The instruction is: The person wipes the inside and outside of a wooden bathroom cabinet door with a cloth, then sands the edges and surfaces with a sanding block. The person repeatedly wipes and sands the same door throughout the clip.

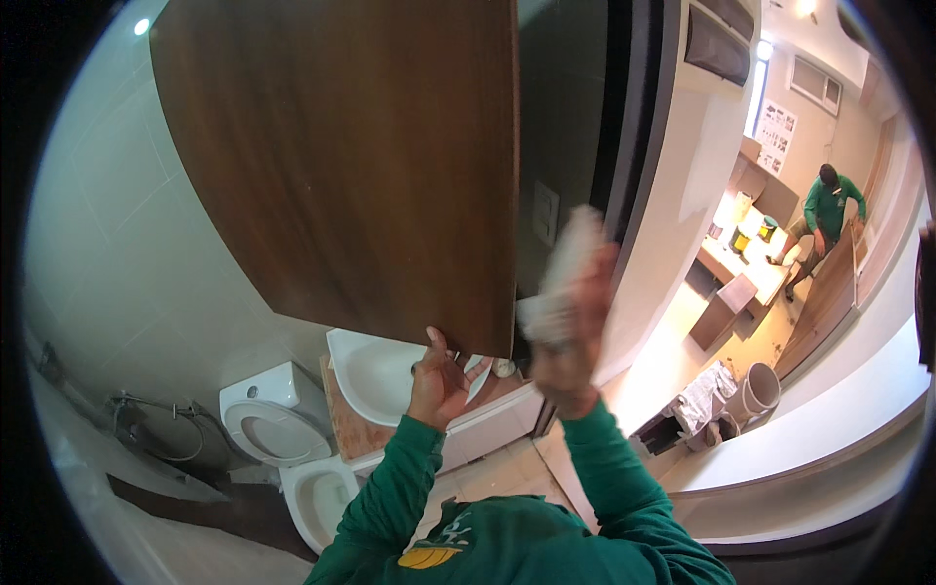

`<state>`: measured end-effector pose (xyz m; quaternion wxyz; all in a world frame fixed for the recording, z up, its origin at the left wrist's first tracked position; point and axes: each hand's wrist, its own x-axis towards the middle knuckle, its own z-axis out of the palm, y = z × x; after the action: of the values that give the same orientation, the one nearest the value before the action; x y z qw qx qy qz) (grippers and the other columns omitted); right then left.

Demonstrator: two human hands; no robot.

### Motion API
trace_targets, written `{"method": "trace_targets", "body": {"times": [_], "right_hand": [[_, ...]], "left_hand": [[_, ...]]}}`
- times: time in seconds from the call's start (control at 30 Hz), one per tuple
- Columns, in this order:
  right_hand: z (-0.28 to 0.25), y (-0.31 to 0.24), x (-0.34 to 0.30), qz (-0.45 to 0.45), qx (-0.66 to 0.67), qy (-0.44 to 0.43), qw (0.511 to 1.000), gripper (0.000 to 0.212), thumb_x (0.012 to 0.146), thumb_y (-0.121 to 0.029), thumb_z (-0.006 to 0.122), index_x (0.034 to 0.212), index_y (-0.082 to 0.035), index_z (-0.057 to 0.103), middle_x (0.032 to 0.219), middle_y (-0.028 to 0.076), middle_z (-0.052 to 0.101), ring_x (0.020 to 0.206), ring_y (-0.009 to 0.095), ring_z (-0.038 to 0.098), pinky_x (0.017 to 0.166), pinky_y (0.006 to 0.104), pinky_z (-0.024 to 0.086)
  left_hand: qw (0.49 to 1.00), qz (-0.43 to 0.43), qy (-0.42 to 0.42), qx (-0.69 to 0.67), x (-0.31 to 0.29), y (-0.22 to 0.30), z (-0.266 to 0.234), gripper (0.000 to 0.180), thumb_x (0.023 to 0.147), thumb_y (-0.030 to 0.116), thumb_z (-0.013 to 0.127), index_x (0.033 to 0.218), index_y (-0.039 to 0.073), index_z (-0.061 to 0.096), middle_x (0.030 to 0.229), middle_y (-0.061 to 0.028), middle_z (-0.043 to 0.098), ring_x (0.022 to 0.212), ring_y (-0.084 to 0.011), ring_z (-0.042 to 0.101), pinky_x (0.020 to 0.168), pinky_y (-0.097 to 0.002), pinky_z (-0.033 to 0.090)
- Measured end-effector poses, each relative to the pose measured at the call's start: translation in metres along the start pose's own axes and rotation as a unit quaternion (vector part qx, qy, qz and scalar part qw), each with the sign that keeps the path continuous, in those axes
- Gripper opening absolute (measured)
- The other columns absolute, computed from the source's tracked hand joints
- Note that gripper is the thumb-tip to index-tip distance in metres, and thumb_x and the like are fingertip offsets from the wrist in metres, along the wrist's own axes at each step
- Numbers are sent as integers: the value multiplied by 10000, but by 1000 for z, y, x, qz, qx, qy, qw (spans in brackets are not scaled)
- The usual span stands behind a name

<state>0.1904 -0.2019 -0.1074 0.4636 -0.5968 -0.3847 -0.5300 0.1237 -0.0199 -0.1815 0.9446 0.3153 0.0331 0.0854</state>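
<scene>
A large dark brown wooden panel [341, 175] stands in front of me. My left hand [444, 382] grips its lower edge, the thumb against the face and the other fingers reaching beneath. To the right of the panel is my right hand [570, 361], raised and smeared by motion. It holds a whitish, cloth-like thing [575, 249], too blurred to name surely. Just below the panel sits a white washbasin [375, 375], partly hidden by the panel and my left hand.
Left of the basin are a white toilet [273, 429] and another white ceramic bowl [320, 497]. A hose [185, 414] hangs by the tiled wall. On the right, past a pale wall, a person in green [829, 210] is beside a table [756, 268]; a bucket [759, 388] stands nearer.
</scene>
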Motion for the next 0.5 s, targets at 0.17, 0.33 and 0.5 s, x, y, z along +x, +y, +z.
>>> {"method": "trace_targets", "body": {"times": [0.17, 0.33, 0.5], "right_hand": [[46, -14, -35, 48, 92, -59, 993, 521, 844, -140, 761, 1347, -159, 626, 1578, 293, 249, 1471, 483, 305, 1175, 562, 326], [37, -20, -40, 145, 232, 0, 962, 501, 969, -375, 679, 1351, -71, 563, 1516, 277, 353, 1438, 387, 370, 1143, 484, 357], [44, -34, -52, 392, 350, 65, 848, 700, 1023, -398, 591, 1528, -23, 282, 1522, 192, 396, 1389, 231, 414, 1143, 376, 333]], "left_hand": [[999, -15, -30, -1, -5, 0, 4, 554, 971, 568, 597, 1390, 220, 495, 1393, -19, 501, 1323, -237, 470, 1066, -514, 453], [998, -55, -20, -8, -14, 4, 21, 737, 937, 598, 629, 1480, 152, 407, 1454, -45, 459, 1346, -245, 457, 1056, -494, 453], [999, -38, -15, 13, -11, 6, 4, 612, 957, 579, 599, 1411, 179, 506, 1379, -10, 539, 1287, -219, 481, 1008, -462, 449]]}}
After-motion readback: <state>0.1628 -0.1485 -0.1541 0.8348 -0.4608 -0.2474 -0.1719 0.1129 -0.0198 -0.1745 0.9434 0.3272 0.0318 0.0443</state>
